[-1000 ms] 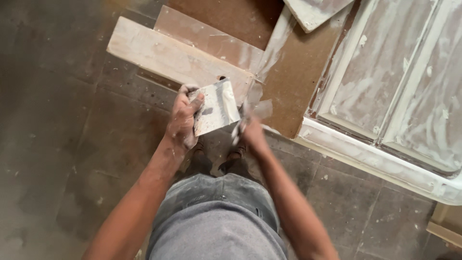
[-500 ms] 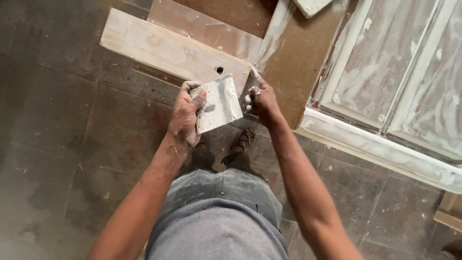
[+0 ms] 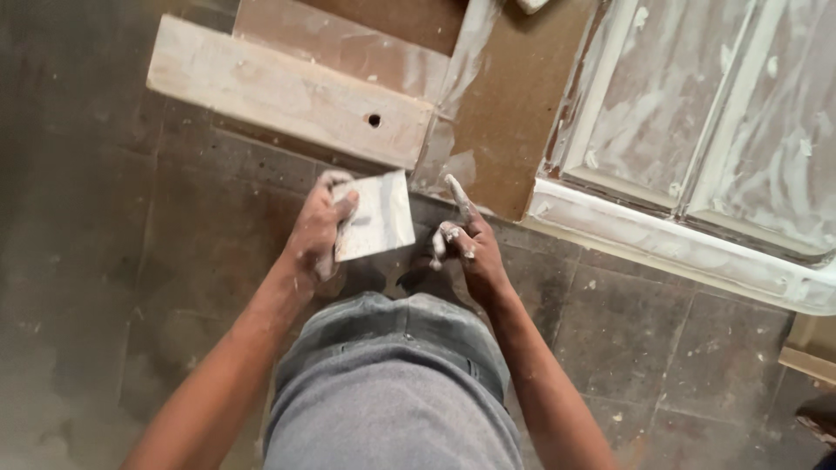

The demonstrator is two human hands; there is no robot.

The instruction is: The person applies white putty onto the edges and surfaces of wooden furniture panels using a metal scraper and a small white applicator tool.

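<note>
My left hand (image 3: pixel 318 231) grips a flat square plate (image 3: pixel 374 216) smeared with white putty, held level in front of my waist. A little to the right, my right hand (image 3: pixel 466 244) is closed around a narrow putty knife (image 3: pixel 456 193) whose white-coated blade points up and away from me. Knife and plate are apart, with a small gap between them. Both hands are dusted with white putty.
A pale plank with a round hole (image 3: pixel 287 91) lies on the dark tiled floor (image 3: pixel 104 261) ahead. A brown board (image 3: pixel 514 104) lies beside it. A white-puttied panelled door (image 3: pixel 697 122) lies flat at the right.
The knife was against the plate's right edge earlier; now my right hand has drawn away to the right. The view has shifted, so the plank and door sit lower in frame.
</note>
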